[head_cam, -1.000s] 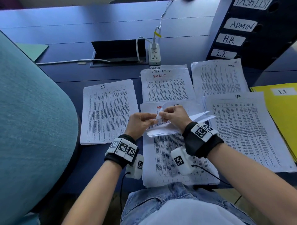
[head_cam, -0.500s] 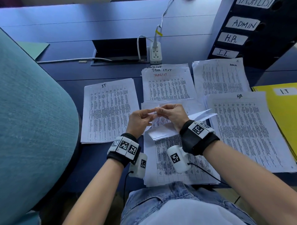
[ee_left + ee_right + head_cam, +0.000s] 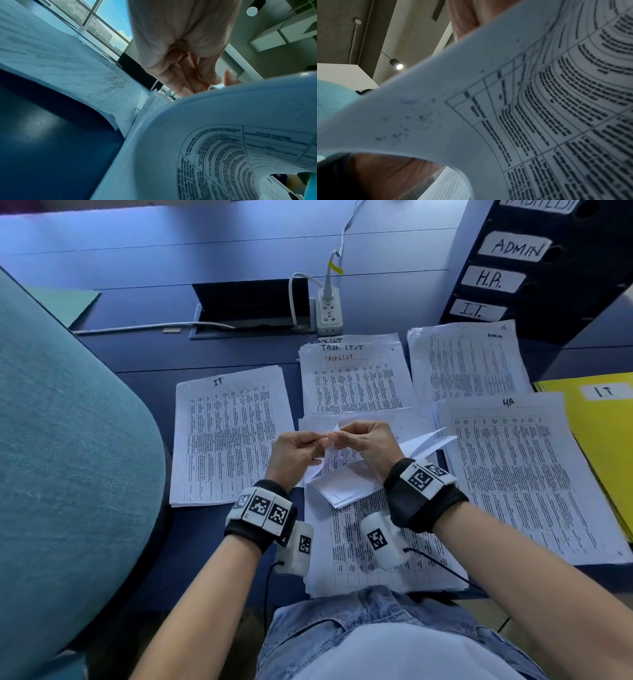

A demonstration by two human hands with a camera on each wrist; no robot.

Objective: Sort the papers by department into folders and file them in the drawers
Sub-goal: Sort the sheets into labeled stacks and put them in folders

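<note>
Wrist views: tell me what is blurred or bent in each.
Left wrist view: the curled sheet bows into a tunnel, its near edge soft, beneath the left hand. Right wrist view: the same sheet fills the frame, margin blurred, table lines curved.

On the counter [image 3: 102,354] the IT pile [image 3: 229,436] lies left of the middle pile [image 3: 376,549], the task-list pile [image 3: 356,378] behind it, the HR pile [image 3: 520,477] right, the folder [image 3: 603,433] farther right, the drawers [image 3: 548,261] behind.
</note>
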